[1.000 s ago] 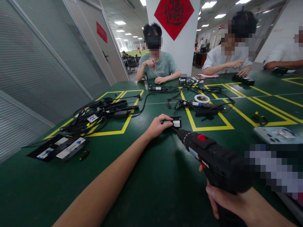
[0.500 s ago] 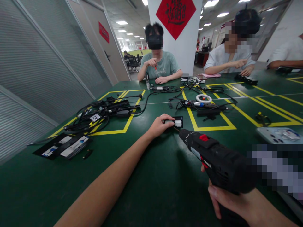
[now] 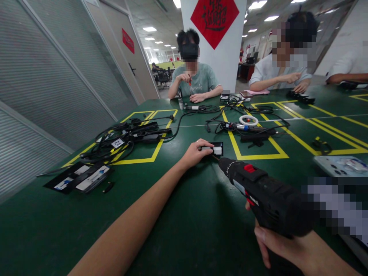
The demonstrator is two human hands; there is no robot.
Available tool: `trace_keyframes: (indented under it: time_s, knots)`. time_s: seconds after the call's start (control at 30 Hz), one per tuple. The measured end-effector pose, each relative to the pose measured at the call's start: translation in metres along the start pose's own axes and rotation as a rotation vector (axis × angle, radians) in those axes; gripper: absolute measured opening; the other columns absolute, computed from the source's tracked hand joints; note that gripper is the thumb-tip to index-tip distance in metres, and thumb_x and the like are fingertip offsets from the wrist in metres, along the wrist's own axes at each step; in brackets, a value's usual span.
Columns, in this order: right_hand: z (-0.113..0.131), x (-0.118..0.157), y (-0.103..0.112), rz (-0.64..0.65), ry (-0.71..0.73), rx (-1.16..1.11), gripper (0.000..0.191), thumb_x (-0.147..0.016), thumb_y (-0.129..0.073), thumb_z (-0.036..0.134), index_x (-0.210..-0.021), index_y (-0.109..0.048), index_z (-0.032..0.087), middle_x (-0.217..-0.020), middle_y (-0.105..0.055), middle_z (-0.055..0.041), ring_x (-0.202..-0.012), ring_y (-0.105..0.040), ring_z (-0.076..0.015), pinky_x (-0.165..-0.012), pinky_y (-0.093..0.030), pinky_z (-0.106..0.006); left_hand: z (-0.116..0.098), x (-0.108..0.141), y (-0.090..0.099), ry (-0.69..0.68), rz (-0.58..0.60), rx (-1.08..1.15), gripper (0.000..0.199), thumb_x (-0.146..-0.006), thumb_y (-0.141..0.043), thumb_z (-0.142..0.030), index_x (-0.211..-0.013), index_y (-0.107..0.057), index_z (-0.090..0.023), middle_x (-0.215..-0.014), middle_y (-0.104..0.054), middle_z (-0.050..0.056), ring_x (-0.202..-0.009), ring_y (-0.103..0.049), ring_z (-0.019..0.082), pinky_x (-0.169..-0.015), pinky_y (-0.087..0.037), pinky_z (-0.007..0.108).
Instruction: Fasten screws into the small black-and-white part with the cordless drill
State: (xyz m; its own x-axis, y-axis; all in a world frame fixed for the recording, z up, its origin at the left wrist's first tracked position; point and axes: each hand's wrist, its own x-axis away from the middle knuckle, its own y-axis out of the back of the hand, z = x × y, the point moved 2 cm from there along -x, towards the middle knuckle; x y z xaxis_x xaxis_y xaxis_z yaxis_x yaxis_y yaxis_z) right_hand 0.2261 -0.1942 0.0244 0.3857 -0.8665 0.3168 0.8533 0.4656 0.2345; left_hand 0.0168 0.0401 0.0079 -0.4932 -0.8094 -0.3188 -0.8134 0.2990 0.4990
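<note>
My left hand (image 3: 195, 154) grips a small black piece with white parts (image 3: 217, 150), held down on the green table (image 3: 184, 214) in the middle of the view. My right hand (image 3: 276, 243) is wrapped round the handle of a black and red power drill (image 3: 258, 188). The drill points forward and left, and its thin bit ends at the near edge of the black piece, beside my left fingertips. Whether the bit touches the piece cannot be made out.
Black cables and parts (image 3: 135, 134) lie at the left, with black and white flat pieces (image 3: 92, 177) nearer. More cables, a white ring (image 3: 248, 120) and a phone-like case (image 3: 339, 165) are to the right. People (image 3: 198, 82) sit across the table.
The whole view has shifted very slightly. My left hand still holds the black piece and the drill stays at its edge in my right hand.
</note>
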Motion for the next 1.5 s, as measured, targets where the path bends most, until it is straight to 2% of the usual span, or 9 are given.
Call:
trace_keyframes:
  time_s: [0.27,0.47,0.73,0.9,1.17,1.3,1.4,1.47,1.5]
  knots:
    - [-0.005,-0.001,0.001,0.012,0.034,0.033,0.056,-0.089,-0.04,0.054,-0.051,-0.057,0.017,-0.057,-0.061,-0.0045,-0.052,-0.058,-0.0139,-0.056,-0.041,-0.029,0.001,0.0,-0.001,0.008,-0.011,0.006,0.027,-0.075,-0.062,-0.033,-0.099,-0.067,-0.02,-0.105,-0.058,0.006,-0.101,-0.054,0.019,-0.092,-0.041,0.034]
    - [-0.001,0.0,0.002,-0.002,0.069,0.06,0.057,-0.09,-0.039,0.054,-0.052,-0.058,0.017,-0.055,-0.062,-0.0056,-0.054,-0.058,-0.015,-0.063,-0.043,-0.032,-0.001,0.001,0.0,0.008,-0.011,0.012,0.027,-0.076,-0.062,-0.034,-0.098,-0.067,-0.02,-0.105,-0.058,0.006,-0.101,-0.053,0.019,-0.093,-0.041,0.034]
    - [-0.01,-0.006,-0.004,-0.019,0.015,-0.015,0.062,-0.083,-0.039,0.065,-0.048,-0.054,0.016,-0.052,-0.055,-0.0037,-0.043,-0.05,-0.0115,-0.053,-0.043,-0.029,0.0,0.001,0.0,0.003,-0.008,0.009,0.027,-0.076,-0.061,-0.035,-0.099,-0.067,-0.021,-0.105,-0.058,0.006,-0.102,-0.053,0.019,-0.092,-0.041,0.033]
    - [-0.004,-0.002,-0.002,0.006,0.021,-0.046,0.054,-0.086,-0.042,0.058,-0.057,-0.057,0.015,-0.056,-0.058,-0.0058,-0.051,-0.057,-0.0159,-0.058,-0.044,-0.032,0.0,0.001,0.0,0.005,-0.002,0.0,0.027,-0.076,-0.061,-0.035,-0.099,-0.067,-0.021,-0.105,-0.058,0.006,-0.101,-0.053,0.019,-0.093,-0.041,0.034]
    - [0.001,-0.001,0.0,0.006,0.007,-0.057,0.054,-0.085,-0.042,0.06,-0.06,-0.06,0.015,-0.06,-0.059,-0.0056,-0.051,-0.056,-0.015,-0.057,-0.045,-0.032,-0.002,0.001,0.0,-0.007,-0.001,-0.004,0.027,-0.076,-0.061,-0.034,-0.099,-0.067,-0.021,-0.104,-0.058,0.006,-0.1,-0.054,0.018,-0.092,-0.041,0.033]
    - [-0.003,-0.002,-0.001,-0.004,0.002,-0.042,0.056,-0.086,-0.042,0.059,-0.053,-0.056,0.016,-0.058,-0.059,-0.0057,-0.05,-0.056,-0.0146,-0.057,-0.045,-0.032,0.0,0.0,0.0,-0.016,0.002,-0.008,0.028,-0.076,-0.061,-0.035,-0.099,-0.067,-0.021,-0.103,-0.058,0.006,-0.1,-0.054,0.018,-0.091,-0.041,0.033]
    - [-0.008,-0.002,-0.001,-0.039,0.01,-0.038,0.048,-0.086,-0.043,0.057,-0.082,-0.063,0.014,-0.058,-0.059,-0.0037,-0.048,-0.057,-0.0152,-0.058,-0.045,-0.033,0.0,0.0,0.001,-0.007,-0.001,-0.011,0.028,-0.076,-0.061,-0.035,-0.099,-0.067,-0.02,-0.104,-0.058,0.006,-0.101,-0.054,0.019,-0.092,-0.041,0.034]
    - [-0.01,-0.002,-0.001,-0.065,0.012,-0.056,0.051,-0.085,-0.045,0.057,-0.111,-0.054,0.013,-0.057,-0.06,-0.0011,-0.046,-0.057,-0.016,-0.058,-0.045,-0.034,0.0,0.0,0.001,0.001,0.001,-0.011,0.028,-0.076,-0.061,-0.035,-0.099,-0.067,-0.02,-0.104,-0.058,0.006,-0.101,-0.054,0.019,-0.093,-0.041,0.034]
    - [-0.01,-0.002,-0.001,-0.068,0.011,-0.059,0.055,-0.085,-0.045,0.057,-0.116,-0.05,0.012,-0.057,-0.06,-0.0009,-0.046,-0.058,-0.0166,-0.057,-0.045,-0.034,0.0,0.0,0.001,0.003,0.001,-0.009,0.028,-0.076,-0.061,-0.035,-0.099,-0.067,-0.02,-0.104,-0.058,0.006,-0.101,-0.054,0.019,-0.093,-0.041,0.034]
